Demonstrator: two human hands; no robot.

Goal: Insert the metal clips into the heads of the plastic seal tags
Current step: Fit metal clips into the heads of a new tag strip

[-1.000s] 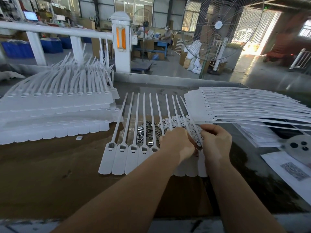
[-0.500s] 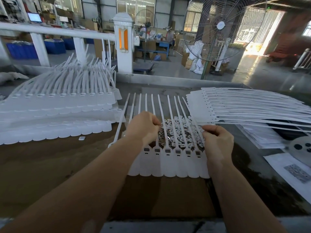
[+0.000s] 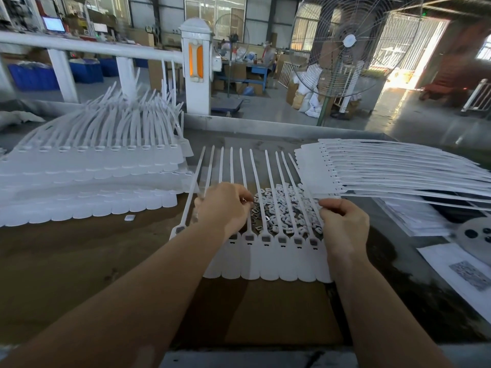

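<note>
A row of white plastic seal tags (image 3: 268, 264) lies flat in the middle of the table, heads in a line and straps pointing away from me. One tag (image 3: 178, 230) sits apart at the left. Under the straps lies a pile of small clips (image 3: 285, 208), white and metal. My left hand (image 3: 223, 208) rests over the left straps, fingers curled, and pinches what looks like a small metal clip at its fingertips. My right hand (image 3: 344, 221) is curled at the row's right end and pinches the outermost straps.
A tall stack of tags (image 3: 79, 179) fills the left of the table. Another stack (image 3: 377, 176) fans out at the right. A loose white piece (image 3: 130, 217) lies near the left stack. Papers (image 3: 467, 272) and a round metal disc (image 3: 475, 233) sit at far right.
My left hand has moved from the heads beside my right hand up and left onto the straps. The row of tags has closed up towards the right. My right hand has stayed.
</note>
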